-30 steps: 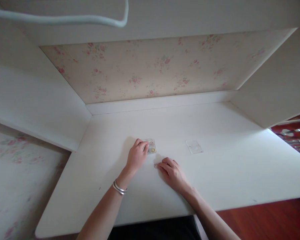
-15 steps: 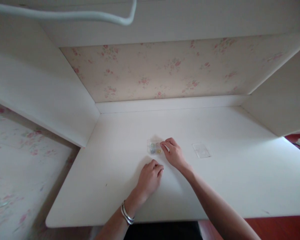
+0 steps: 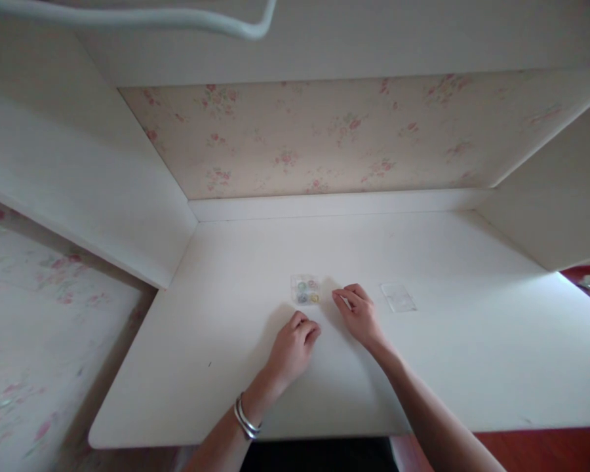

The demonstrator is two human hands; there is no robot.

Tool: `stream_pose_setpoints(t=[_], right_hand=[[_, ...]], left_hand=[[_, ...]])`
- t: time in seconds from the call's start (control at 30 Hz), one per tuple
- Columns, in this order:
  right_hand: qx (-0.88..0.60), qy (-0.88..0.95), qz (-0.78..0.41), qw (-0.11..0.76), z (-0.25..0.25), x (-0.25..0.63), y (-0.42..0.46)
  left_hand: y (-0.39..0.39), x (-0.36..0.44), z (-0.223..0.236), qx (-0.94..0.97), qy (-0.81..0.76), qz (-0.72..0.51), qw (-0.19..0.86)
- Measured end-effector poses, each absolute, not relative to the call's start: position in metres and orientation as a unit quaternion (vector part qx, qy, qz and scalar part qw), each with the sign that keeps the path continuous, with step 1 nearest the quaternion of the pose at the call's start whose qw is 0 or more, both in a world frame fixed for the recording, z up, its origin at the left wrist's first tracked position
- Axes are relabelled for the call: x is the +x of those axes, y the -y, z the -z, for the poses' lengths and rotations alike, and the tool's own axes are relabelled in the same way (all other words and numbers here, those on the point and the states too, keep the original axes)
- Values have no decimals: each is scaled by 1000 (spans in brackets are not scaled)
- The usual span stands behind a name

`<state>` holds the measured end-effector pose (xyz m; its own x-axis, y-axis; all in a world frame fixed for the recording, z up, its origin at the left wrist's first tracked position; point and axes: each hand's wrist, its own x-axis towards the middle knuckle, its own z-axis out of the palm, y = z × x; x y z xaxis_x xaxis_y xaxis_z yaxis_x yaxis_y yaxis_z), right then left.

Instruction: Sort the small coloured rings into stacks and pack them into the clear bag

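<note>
A small clear plastic box (image 3: 295, 288) lies on the white tabletop, holding several small round things in compartments: greenish, pinkish, bluish and yellow. They are too small to name. Just right of the box is my right hand (image 3: 360, 316), thumb and forefinger pinched together, with nothing visible at the tips. My left hand (image 3: 291, 344) rests below the box, its fingers curled inward; whatever they may hold is hidden. A flat, clear, square piece like a lid (image 3: 398, 297) lies to the right of my right hand.
The white tabletop (image 3: 196, 400) is bounded by side panels and a low back ledge (image 3: 339, 204). A white tube (image 3: 177, 18) crosses the upper left, above the table. A tiny dark speck (image 3: 209, 364) lies on the left of the tabletop.
My right hand has drawn back to the right, off the box, uncovering the pinkish round thing in its upper right part. My left hand has stayed nearly in place.
</note>
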<state>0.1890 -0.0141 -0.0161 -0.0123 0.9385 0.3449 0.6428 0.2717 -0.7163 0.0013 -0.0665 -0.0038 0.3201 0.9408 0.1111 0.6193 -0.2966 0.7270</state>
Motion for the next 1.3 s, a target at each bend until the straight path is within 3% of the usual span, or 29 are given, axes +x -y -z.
stream_pose_setpoints(t=[0.13,0.57,0.77,1.03,1.3], right_hand=[[-597,655,-223,407,21,197,40],[-569,678,-233,402,27,195,60],[-578,679,-223,395,26,196,62],[-478,827,-184,233,2,183,70],[-487,851,-136,139,-1,168,65]], left_hand=[[58,0,-2,749,-515,-299,290],[-16,17,-19,791,-555,-234,106],[-21,10,-11,789,-556,-241,104],[6,-25,-5,725,-573,-344,164],[19,-35,11,697,-569,-364,239]])
